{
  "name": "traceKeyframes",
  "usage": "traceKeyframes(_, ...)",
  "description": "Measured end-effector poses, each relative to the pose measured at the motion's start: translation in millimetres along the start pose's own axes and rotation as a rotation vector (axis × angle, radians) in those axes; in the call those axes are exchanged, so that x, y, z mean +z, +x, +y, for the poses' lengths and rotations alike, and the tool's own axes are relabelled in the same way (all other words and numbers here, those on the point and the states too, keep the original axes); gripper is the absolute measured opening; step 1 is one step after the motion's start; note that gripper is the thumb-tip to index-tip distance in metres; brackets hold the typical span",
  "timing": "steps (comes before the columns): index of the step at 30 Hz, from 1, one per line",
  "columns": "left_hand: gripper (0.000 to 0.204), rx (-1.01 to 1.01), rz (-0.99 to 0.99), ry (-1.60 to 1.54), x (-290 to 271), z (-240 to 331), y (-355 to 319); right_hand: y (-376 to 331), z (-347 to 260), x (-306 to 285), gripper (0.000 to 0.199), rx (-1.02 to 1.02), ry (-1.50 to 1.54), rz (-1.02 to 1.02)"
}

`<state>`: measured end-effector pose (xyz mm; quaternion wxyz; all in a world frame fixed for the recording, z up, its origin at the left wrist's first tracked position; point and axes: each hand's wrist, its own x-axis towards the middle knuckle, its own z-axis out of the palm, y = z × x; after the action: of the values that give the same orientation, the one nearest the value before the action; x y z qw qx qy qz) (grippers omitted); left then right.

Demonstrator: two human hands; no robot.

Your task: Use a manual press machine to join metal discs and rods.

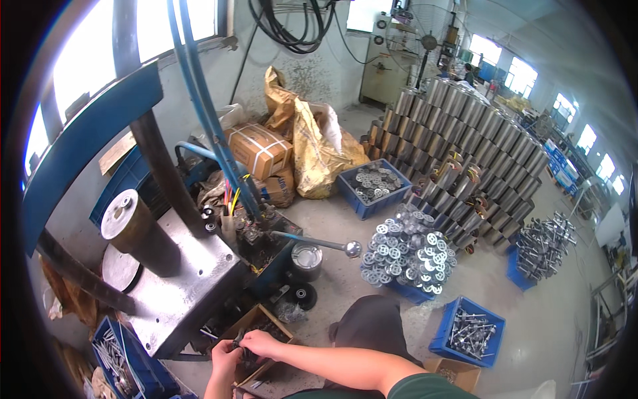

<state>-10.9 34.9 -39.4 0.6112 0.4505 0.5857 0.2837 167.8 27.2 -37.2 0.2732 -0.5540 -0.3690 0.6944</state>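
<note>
My left hand (226, 356) and my right hand (260, 343) meet over a brown open box (286, 330) at the lower middle. Both have their fingers closed at a small dark piece (237, 342), whose kind is too small to make out. Small dark parts (271, 327) fill the box beneath them. Just beyond stands a press with a steel table (193, 282), a thick metal cylinder (143, 233) on it and a lever ending in a ball knob (352, 249).
A blue crate of steel rods (136, 369) stands at the lower left. To the right are a blue crate of metal shafts (472, 332), a heap of spoked metal discs (405, 256) and stacked metal cylinders (458, 126). Sacks (312, 153) and a strapped carton (260, 149) lean by the wall.
</note>
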Motion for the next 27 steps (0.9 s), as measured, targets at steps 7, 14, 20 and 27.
traceKeyframes(7, 0.044, 0.117, -0.093, 0.158, -7.3, -30.2, 8.1, -7.6, -0.5, 7.8, 0.048, -0.059, -0.253, 0.016)
traceKeyframes(14, 0.041, -0.112, -0.263, -0.155, 4.9, -1.6, -12.7, 45.6, 44.3, 10.0, 0.038, -0.217, -0.338, 0.095)
traceKeyframes(20, 0.026, -0.04, -0.078, -0.008, -17.3, -21.7, -1.7, 17.2, 20.4, 12.0, 0.028, -0.073, -0.361, 0.037)
traceKeyframes(27, 0.026, 0.194, 0.077, 0.272, 6.1, -31.4, -11.9, -10.5, 9.1, 3.9, 0.032, -0.002, -0.494, 0.107)
